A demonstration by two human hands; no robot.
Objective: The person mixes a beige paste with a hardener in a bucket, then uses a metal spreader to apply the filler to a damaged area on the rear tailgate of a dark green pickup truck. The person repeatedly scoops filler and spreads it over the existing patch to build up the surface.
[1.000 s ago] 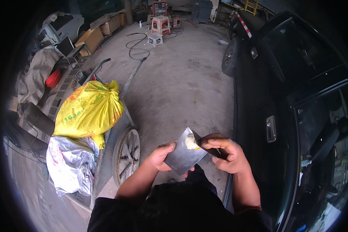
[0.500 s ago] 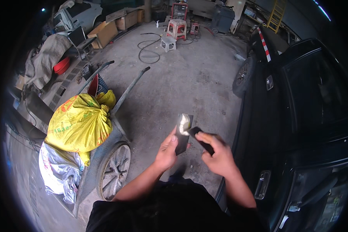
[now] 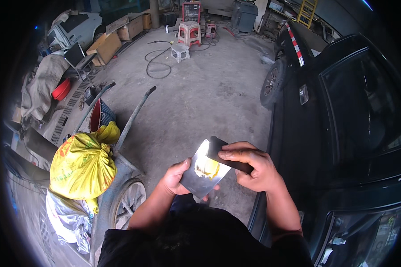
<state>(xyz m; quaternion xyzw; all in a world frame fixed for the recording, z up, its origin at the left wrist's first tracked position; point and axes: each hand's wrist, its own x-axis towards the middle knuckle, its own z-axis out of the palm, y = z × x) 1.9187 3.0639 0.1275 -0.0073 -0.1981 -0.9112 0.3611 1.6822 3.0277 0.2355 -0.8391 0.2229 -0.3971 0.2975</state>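
My left hand [image 3: 175,178] grips the edge of a flat grey metal-looking plate [image 3: 196,186], thumb on top and fingertips underneath. A lump of cream and yellow paste [image 3: 206,168] lies on the plate, and part of the surface shines brightly. Closed round a flat black spreader [image 3: 216,147] is my right hand [image 3: 258,170], its fingers along the back of the blade. The spreader's end overlaps the far right part of the plate beside the paste. Its exact contact edge is hidden.
On my left stands a wheelbarrow [image 3: 135,111] loaded with a yellow sack [image 3: 82,167] and a silvery-white sack [image 3: 69,218]. A black pickup [image 3: 294,147] runs close along my right. Ahead are a hose [image 3: 148,62], a small grey stool [image 3: 180,52] and a red-and-white stool [image 3: 190,33].
The plate has tilted and turned to show its face, with the paste now spread wider and more yellow visible. The spreader has shifted up onto the plate's far right side. My view has shifted slightly.
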